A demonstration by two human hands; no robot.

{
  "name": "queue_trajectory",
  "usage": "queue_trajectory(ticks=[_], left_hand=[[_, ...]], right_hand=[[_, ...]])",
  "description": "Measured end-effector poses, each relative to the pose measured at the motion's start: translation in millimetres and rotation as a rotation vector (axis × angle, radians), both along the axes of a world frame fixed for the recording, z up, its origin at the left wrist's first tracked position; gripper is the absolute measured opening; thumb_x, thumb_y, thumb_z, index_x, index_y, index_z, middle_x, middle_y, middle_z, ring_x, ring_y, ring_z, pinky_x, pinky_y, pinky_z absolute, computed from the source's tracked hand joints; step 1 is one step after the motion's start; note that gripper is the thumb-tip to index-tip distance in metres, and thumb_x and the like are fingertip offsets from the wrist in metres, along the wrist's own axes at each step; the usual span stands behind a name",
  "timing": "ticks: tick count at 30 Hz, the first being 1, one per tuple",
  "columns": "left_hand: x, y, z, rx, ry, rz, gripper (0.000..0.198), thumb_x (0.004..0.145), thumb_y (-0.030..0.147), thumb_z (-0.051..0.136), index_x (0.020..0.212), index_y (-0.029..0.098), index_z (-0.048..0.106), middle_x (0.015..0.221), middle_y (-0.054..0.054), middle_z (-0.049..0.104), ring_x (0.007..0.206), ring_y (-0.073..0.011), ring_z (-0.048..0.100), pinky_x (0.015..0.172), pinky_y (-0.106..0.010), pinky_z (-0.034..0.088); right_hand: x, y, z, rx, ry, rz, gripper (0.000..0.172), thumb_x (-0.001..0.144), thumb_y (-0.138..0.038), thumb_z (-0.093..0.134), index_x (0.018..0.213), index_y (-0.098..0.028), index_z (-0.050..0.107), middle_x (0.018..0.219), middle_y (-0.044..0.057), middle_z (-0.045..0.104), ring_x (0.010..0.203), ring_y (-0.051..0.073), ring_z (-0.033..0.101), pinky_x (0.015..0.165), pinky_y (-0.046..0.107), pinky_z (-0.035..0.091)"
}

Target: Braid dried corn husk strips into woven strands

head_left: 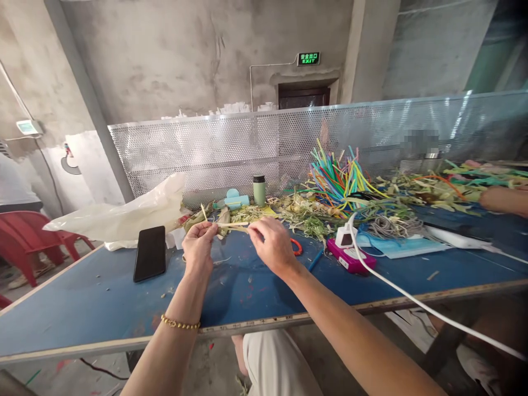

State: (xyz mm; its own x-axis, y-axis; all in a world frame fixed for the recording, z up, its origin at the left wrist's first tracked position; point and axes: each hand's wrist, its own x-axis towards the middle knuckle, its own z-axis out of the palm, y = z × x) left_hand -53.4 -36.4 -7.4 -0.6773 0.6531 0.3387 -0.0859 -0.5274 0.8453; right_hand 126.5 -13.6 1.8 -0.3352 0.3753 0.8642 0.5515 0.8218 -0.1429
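Note:
A thin pale yellow strip (231, 224), perhaps straw or leaf, is stretched level between my two hands above the blue table. My left hand (199, 242) pinches it between thumb and fingertips, and a short bent end sticks up past the fingers. At the other end my right hand (270, 242) is closed in a pinch, its curled fingers hiding the tip. Just behind the hands lie dried leaves and green plant scraps (305, 220). An orange-red ring (296, 247), perhaps a scissors handle, lies beside my right hand.
A black phone (149, 254) and a plastic bag (136, 212) lie at left. Behind stand a green bottle (259, 191) and a bundle of coloured stems (340, 179). At right, a magenta power block (350, 257) trails a white cable. Another person's hand (505, 199) is far right.

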Motion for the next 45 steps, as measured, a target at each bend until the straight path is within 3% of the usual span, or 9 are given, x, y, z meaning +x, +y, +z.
queue_trajectory(ticks=[3,7,11,17,25,32,40,43,45], left_hand=[[8,0,-1.2,0.022,0.079,-0.067,0.032,0.056,0.029,0.084,0.077,0.014,0.064,0.060,0.001,0.064,0.054,-0.0096,0.057,0.050,-0.019,0.039],[20,-3,-1.3,0.036,0.193,-0.144,0.027,0.062,0.028,0.082,0.078,0.015,0.065,0.060,0.002,0.064,0.055,-0.0097,0.058,0.054,-0.020,0.042],[26,-4,-1.6,0.044,0.285,-0.209,0.024,0.066,0.028,0.079,0.079,0.016,0.064,0.062,0.002,0.065,0.059,-0.0109,0.060,0.059,-0.021,0.045],[29,-5,-0.1,0.026,0.357,-0.251,0.021,0.070,0.027,0.076,0.084,0.016,0.064,0.066,0.002,0.065,0.058,-0.0093,0.056,0.057,-0.020,0.042],[26,-6,1.2,0.012,0.393,-0.255,0.023,0.065,0.013,0.058,0.087,0.016,0.064,0.064,0.002,0.063,0.060,-0.0116,0.058,0.058,-0.021,0.042],[27,-3,-1.2,0.004,0.405,-0.263,0.025,0.066,0.014,0.062,0.091,0.015,0.063,0.061,0.005,0.056,0.056,-0.0087,0.050,0.056,-0.020,0.039],[24,-2,-3.3,0.027,0.444,-0.240,0.022,0.067,0.017,0.068,0.089,0.015,0.064,0.064,0.004,0.056,0.056,-0.0074,0.046,0.052,-0.018,0.034],[23,-1,-3.5,0.030,0.463,-0.223,0.020,0.068,0.016,0.068,0.087,0.015,0.065,0.066,0.003,0.059,0.057,-0.0078,0.048,0.054,-0.018,0.035],[23,-2,-3.1,0.034,0.456,-0.212,0.019,0.067,0.015,0.067,0.086,0.016,0.065,0.065,0.004,0.058,0.056,-0.0072,0.047,0.053,-0.018,0.034]], right_hand=[[-5,-3,-3.4,0.005,-0.154,0.052,0.023,0.098,-0.023,0.050,0.091,-0.019,0.071,0.090,0.008,0.068,0.091,0.022,0.055,0.085,0.034,0.040],[-11,-2,-8.4,-0.046,-0.190,-0.028,0.024,0.098,-0.023,0.048,0.103,-0.020,0.071,0.098,0.009,0.070,0.096,0.023,0.055,0.082,0.035,0.039],[-13,2,-10.1,-0.208,-0.160,-0.079,0.025,0.098,-0.025,0.050,0.087,-0.019,0.072,0.088,0.009,0.072,0.085,0.021,0.059,0.073,0.031,0.037],[-12,3,-8.0,-0.332,-0.051,0.006,0.020,0.089,-0.019,0.058,0.071,-0.020,0.067,0.070,0.004,0.070,0.065,0.016,0.060,0.061,0.026,0.033],[-9,-1,-4.1,-0.324,0.019,0.017,0.013,0.083,-0.013,0.060,0.078,-0.019,0.070,0.073,0.004,0.073,0.067,0.017,0.063,0.063,0.025,0.036],[-11,0,-8.9,-0.180,-0.058,0.004,0.013,0.086,-0.011,0.057,0.081,-0.018,0.068,0.079,0.005,0.072,0.072,0.017,0.064,0.066,0.025,0.037],[-10,-2,-8.4,-0.078,0.014,0.204,0.011,0.084,-0.010,0.056,0.082,-0.018,0.063,0.076,0.004,0.068,0.066,0.014,0.059,0.064,0.025,0.039],[-10,-3,-7.6,-0.153,0.072,0.267,0.009,0.083,-0.012,0.057,0.080,-0.018,0.062,0.069,0.002,0.066,0.060,0.013,0.057,0.061,0.024,0.040],[-10,-4,-6.2,-0.289,0.149,0.331,0.010,0.083,-0.014,0.058,0.090,-0.018,0.064,0.064,-0.001,0.063,0.054,0.012,0.056,0.056,0.023,0.041]])
